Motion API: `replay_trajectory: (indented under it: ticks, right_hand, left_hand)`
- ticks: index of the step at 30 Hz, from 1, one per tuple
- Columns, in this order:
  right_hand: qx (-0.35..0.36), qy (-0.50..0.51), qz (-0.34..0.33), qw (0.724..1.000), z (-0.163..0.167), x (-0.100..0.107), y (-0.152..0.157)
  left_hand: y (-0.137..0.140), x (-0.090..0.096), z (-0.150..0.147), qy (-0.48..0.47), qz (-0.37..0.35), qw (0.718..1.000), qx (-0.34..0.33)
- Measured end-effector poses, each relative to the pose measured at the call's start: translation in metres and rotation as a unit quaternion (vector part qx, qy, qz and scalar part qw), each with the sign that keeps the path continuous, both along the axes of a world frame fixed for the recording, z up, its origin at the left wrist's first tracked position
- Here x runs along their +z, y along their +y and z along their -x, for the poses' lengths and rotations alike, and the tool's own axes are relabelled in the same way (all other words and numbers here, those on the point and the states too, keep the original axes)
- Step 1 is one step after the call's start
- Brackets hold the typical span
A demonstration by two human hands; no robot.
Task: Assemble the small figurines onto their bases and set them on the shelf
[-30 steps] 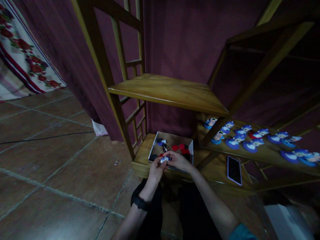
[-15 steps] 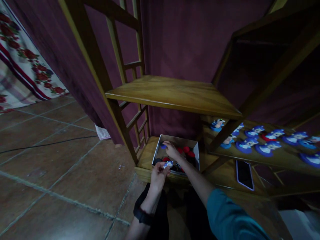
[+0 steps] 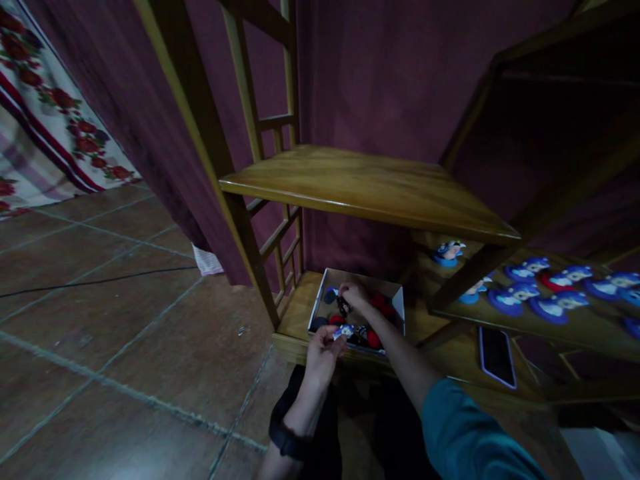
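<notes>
My left hand (image 3: 325,350) pinches a small blue and white figurine (image 3: 344,331) over the near edge of a shallow white-walled box (image 3: 403,308). My right hand (image 3: 356,295) reaches down into the box, its fingers bent together; what they grip, if anything, is hidden. Just below those fingertips is a dark figurine (image 3: 343,306). A dark round base (image 3: 331,295) lies left of them. Several red and dark round pieces fill the box, among them a red one (image 3: 373,339) near my right forearm.
The box stands on a low wooden shelf (image 3: 293,323), beneath a higher wooden board (image 3: 370,187). Several blue-based figurines (image 3: 513,297) stand on a shelf to the right, with a phone (image 3: 497,357) lying below them. A slanted post (image 3: 465,277) separates the sections. A cable (image 3: 100,283) crosses the tiled floor.
My right hand has shifted slightly right inside the box, away from the round base at its left; the dark figurine now shows below it. My left hand still holds its figurine. The view has shifted slightly.
</notes>
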State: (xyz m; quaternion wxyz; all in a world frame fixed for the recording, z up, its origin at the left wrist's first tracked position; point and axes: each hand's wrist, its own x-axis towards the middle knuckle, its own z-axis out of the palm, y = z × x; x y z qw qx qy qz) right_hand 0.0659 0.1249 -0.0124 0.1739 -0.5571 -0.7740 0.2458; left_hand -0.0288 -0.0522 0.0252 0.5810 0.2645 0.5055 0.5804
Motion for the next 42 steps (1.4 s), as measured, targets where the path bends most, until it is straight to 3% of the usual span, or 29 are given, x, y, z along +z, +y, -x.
replay_trajectory:
  ticks: [2, 5, 8, 11, 18, 22, 26, 32, 36, 42]
  right_hand:
    - [-0.018, -0.023, -0.014, 0.999, 0.000, 0.003, 0.006]
    - [0.019, -0.074, -0.048, 0.996, 0.009, 0.003, 0.010]
    - [0.040, -0.148, -0.028, 0.988, 0.023, -0.002, 0.007]
    - [0.011, -0.197, -0.035, 0.980, 0.032, -0.007, 0.002]
    - [0.034, -0.192, -0.038, 0.980, 0.030, 0.003, -0.008]
    - [0.057, -0.101, -0.053, 0.992, 0.018, 0.004, -0.012]
    - [0.027, 0.077, -0.058, 0.995, 0.000, 0.002, -0.021]
    - [-0.001, 0.346, 0.055, 0.936, -0.025, 0.005, -0.063]
    - [0.007, 0.395, 0.052, 0.917, -0.037, 0.005, -0.104]
    - [-0.003, 0.381, 0.021, 0.924, -0.045, 0.009, -0.143]
  left_hand:
    - [0.001, -0.001, 0.000, -0.003, 0.001, 1.000, 0.003]
    - [0.002, -0.001, 0.000, 0.003, 0.001, 1.000, 0.004]
    - [0.001, 0.001, 0.001, 0.010, 0.002, 1.000, 0.002]
    - [0.001, 0.002, 0.002, 0.011, 0.000, 1.000, 0.001]
    - [0.002, -0.002, 0.004, 0.004, -0.008, 1.000, 0.009]
    - [0.002, -0.002, 0.004, 0.005, 0.001, 1.000, 0.017]
    - [0.001, -0.004, 0.001, -0.017, 0.011, 0.999, 0.038]
    - [0.002, -0.005, 0.001, -0.057, 0.003, 0.995, 0.080]
    - [0.001, -0.002, 0.001, -0.096, 0.015, 0.991, 0.094]
    - [-0.004, 0.003, -0.009, -0.157, 0.035, 0.987, -0.019]
